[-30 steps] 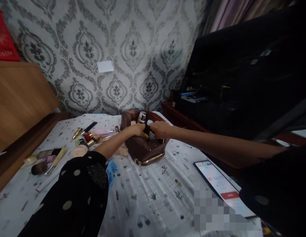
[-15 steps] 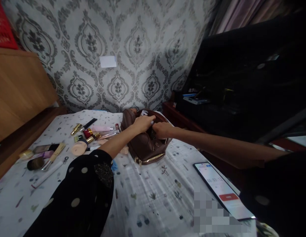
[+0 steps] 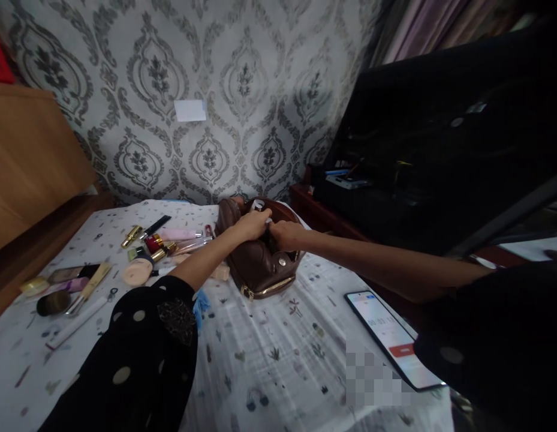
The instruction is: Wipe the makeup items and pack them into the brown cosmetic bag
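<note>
A brown leather pouch [image 3: 255, 267] with a gold zip stands on the patterned bedsheet [image 3: 269, 354], its top gaping. My left hand [image 3: 253, 223] reaches over the opening with fingers curled onto a silver-capped bottle [image 3: 259, 206] inside. My right hand [image 3: 285, 234] grips the pouch's near rim, fingers closed on it. Both hands meet at the pouch's mouth. What else lies inside the pouch is hidden.
Several cosmetics lie scattered left of the pouch: gold tubes [image 3: 131, 236], a pink tube [image 3: 179, 234], a round compact [image 3: 137, 273], a brush [image 3: 53, 303]. A lit phone [image 3: 390, 336] lies at right. A wooden headboard [image 3: 30, 162] is at left, dark furniture [image 3: 440, 150] at right.
The bottles that stood up out of the pouch have been pushed down inside. My left hand moved up over the opening; my right stayed on the rim.
</note>
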Demonstrator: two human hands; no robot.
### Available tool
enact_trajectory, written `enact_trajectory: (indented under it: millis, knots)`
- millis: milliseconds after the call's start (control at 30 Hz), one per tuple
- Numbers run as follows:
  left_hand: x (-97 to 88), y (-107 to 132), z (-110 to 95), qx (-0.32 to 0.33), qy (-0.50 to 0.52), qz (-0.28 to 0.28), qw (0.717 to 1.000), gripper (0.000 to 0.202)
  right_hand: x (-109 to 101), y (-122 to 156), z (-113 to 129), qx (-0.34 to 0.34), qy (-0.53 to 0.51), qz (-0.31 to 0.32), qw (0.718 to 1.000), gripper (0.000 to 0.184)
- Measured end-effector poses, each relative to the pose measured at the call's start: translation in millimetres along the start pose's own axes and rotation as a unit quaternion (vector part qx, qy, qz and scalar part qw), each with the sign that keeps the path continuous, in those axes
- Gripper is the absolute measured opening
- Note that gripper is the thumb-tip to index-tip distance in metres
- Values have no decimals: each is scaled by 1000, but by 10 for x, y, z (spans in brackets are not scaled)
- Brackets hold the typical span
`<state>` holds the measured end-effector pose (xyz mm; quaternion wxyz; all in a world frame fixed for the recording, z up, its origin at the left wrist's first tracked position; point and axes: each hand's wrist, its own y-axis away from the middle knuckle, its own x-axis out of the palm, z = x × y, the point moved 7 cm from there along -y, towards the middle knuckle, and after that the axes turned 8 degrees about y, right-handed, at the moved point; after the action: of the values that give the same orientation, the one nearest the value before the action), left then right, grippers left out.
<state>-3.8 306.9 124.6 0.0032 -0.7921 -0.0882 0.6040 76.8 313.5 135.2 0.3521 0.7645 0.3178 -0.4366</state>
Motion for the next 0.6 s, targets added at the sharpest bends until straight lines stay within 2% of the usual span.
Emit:
enact_trajectory:
  millis: [233,333,433,600]
  knots:
    - [-93,-6,13,-1,-10,27,1000,40,-81,30,-8,-52,13,16,998,41]
    - [-89,0,19,-6,-28,58,998,36,-103,51,0,-71,18,8,997,40]
    - [33,-18,31,-10,-47,116,992,28,-96,44,-5,-78,19,-6,997,47]
    - [292,-85,71,1,-69,170,983,32,-61,13,-24,-71,14,-14,997,55]
